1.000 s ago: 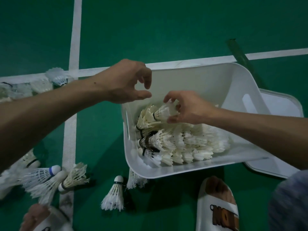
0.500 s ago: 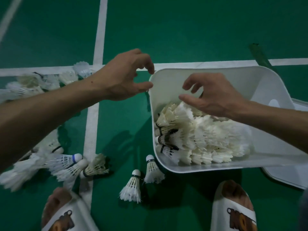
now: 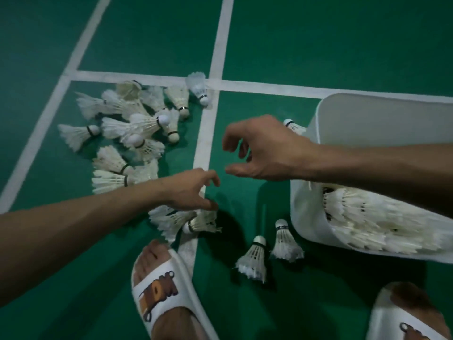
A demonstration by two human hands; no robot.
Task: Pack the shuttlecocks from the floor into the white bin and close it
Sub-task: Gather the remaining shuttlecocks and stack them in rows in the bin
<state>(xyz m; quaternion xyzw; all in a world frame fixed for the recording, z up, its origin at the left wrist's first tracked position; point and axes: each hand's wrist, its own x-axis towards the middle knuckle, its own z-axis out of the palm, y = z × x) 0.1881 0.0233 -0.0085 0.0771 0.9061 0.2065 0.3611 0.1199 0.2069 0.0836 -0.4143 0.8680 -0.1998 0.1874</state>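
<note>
Shuttlecocks (image 3: 130,128) lie heaped toward the left of the green floor; many more are already packed in the white bin (image 3: 343,114) at the right edge.

Left hand (image 3: 191,190) reaches down over a small cluster (image 3: 181,219) on the white line (image 3: 208,123), fingers loosely curled, gripping nothing yet. Right hand (image 3: 267,153) hovers empty between heap and bin, fingers spread and bent. A hasty grab would likely crush feathers or scatter the cluster. The two upright ones (image 3: 255,258) beside the bin's near corner could be stepped on by a slipper (image 3: 159,290).
</note>
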